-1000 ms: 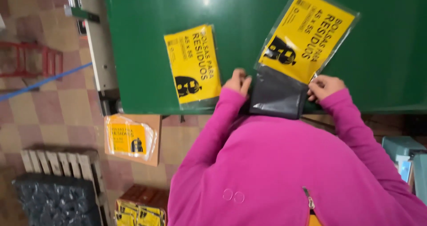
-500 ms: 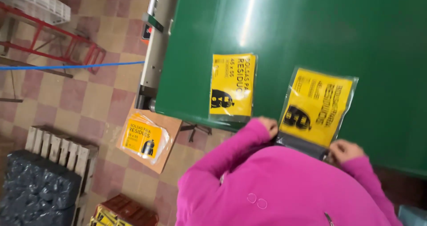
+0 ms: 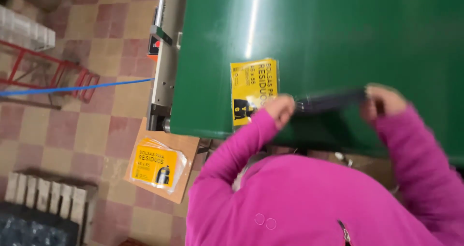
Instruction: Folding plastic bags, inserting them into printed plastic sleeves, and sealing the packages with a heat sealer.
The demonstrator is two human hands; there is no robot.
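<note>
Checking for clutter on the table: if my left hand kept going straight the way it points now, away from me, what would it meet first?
The left hand would first meet the yellow packet lying just beyond it on the green table. Depth is blurry, so the hand might pass over the packet.

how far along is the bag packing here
Done: one yellow packet lies on the green table, and a stack of finished packets sits in a cardboard box on the floor. In hand: the left hand and right hand hold a dark strip stretched between them, too blurred to tell more. Left: that piece is not yet set down with the others.
</note>
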